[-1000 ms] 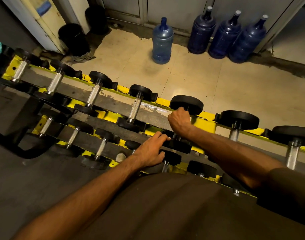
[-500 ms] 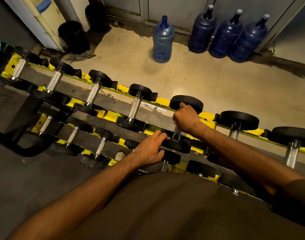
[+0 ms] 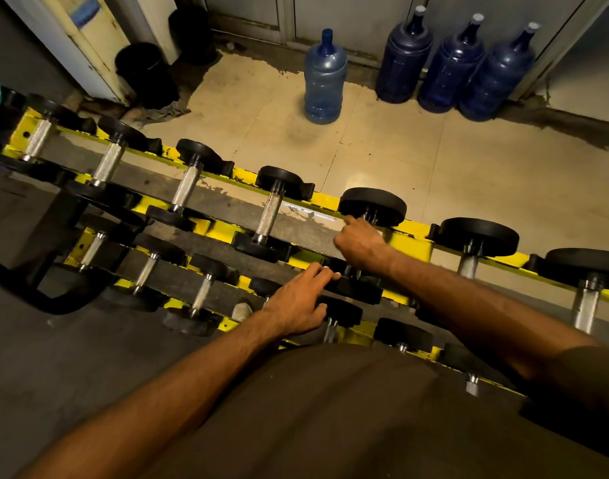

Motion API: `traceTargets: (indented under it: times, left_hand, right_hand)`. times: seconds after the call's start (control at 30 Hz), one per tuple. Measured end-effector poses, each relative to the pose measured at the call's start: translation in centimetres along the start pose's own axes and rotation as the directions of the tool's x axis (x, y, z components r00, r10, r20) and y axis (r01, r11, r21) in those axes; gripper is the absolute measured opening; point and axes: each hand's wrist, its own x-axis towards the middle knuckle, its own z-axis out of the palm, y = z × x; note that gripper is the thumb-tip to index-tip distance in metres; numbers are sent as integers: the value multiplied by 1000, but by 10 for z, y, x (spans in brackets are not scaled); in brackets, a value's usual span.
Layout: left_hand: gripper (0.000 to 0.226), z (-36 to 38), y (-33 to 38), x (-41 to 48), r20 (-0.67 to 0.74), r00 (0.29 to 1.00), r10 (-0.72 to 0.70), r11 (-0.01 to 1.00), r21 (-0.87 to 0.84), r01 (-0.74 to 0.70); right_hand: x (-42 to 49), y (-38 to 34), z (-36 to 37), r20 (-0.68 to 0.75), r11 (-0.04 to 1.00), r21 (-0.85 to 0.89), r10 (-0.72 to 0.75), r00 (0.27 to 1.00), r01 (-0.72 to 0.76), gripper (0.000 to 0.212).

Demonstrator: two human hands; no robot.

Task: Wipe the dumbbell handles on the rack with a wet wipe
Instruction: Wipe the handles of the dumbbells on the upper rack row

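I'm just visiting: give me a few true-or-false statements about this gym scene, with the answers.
1. Four water jugs stand on the floor. True.
2. The right hand grips a dumbbell handle on the upper tier. True.
3. The left hand lifts a jug. False: it rests on a black dumbbell head.
4. The rack is red. False: its rails are yellow.

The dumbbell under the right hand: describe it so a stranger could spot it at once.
Find the yellow rack and follow its top row. Near the middle sits the dumbbell with a black head. Unlike its neighbours, whose metal handles show bare, its handle is gripped by the right hand.
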Motion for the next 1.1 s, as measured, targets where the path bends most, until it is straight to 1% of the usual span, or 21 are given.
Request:
traceTargets:
  times: [0.07,0.17,0.23,0.3,0.33,0.4,0.47,0.5,0.53,0.57,0.6,0.63,0.67,0.7,0.73,0.8,0.87,0.93,1.03,1.07,1.1]
  left_hand:
    - [61,1,0,-1,-3,1000,-2,1000,1,2]
    - [62,1,0,-1,-7,1000,-4,1000,-6,4]
    - [62,2,1,-1,-14,1000,-3,1000,-11,3]
    - [61,2,1,-1,-19,1000,-1,1000,-14,1]
    - [60,2,1,-1,-22,1000,1,1000,-15,-1]
    - [59,1,1,0,-26,1000,-3,1000,-21,2]
    - [58,1,1,1,-29,1000,-8,1000,-18,7]
    - [58,0,1,1,-30,1000,-8,1000,-16,8]
    - [59,0,2,1,-28,1000,-6,1000,-15,6]
    - [59,0,2,1,-22,1000,-5,1000,-16,4]
    - [60,0,2,1,-15,1000,-5,1000,-19,5]
    - [60,-1,2,1,-6,1000,-7,1000,-19,7]
    - [61,-1,2,1,3,1000,-8,1000,-18,8]
    - [61,-1,3,1,10,1000,-9,1000,-16,10]
    - [62,-2,3,1,14,1000,-10,1000,-15,10]
    - [62,-2,3,1,17,1000,-13,1000,-14,13]
    - [62,-2,3,1,17,1000,-14,1000,-9,14]
    - [61,-2,2,1,12,1000,-6,1000,-10,6]
    - [58,-1,1,1,1,1000,-1,1000,-9,1]
    - [58,-1,2,2,0,1000,-3,1000,-11,3]
    - [57,-1,2,2,-1,1000,-6,1000,-12,6]
  right_hand:
    - [-3,-9,5,74,991,93,-102,992,95,23]
    - [-6,4,0,40,979,188,-91,995,82,18]
    - [-9,20,0,-60,969,246,15,998,0,17]
    - [-18,32,10,-154,920,380,159,975,-90,18]
    - [-26,32,17,-175,884,453,214,961,-114,16]
    - [-43,25,36,-127,774,613,291,948,-155,3]
    - [-51,13,62,-12,554,796,421,907,-246,16]
    - [-52,8,72,66,354,890,522,850,-286,17]
    - [-49,5,80,168,93,955,610,775,-280,15]
    - [-44,4,84,289,-176,957,653,700,-231,14]
    - [-37,3,83,396,-398,905,659,639,-150,15]
    - [-30,5,79,478,-559,827,641,601,-61,17]
    - [-22,8,75,528,-664,747,626,574,38,19]
    - [-15,11,69,558,-725,679,614,559,118,19]
    - [-9,14,64,572,-755,630,608,550,180,19]
    - [-2,16,61,585,-787,586,577,570,194,21]
    - [-5,15,65,597,-806,583,509,620,102,17]
    - [-18,17,72,602,-770,636,463,651,-40,13]
    - [-39,17,81,528,-652,747,463,712,-130,9]
    - [-43,12,79,454,-564,817,495,741,-124,8]
    - [-45,6,76,350,-404,906,546,761,-127,8]
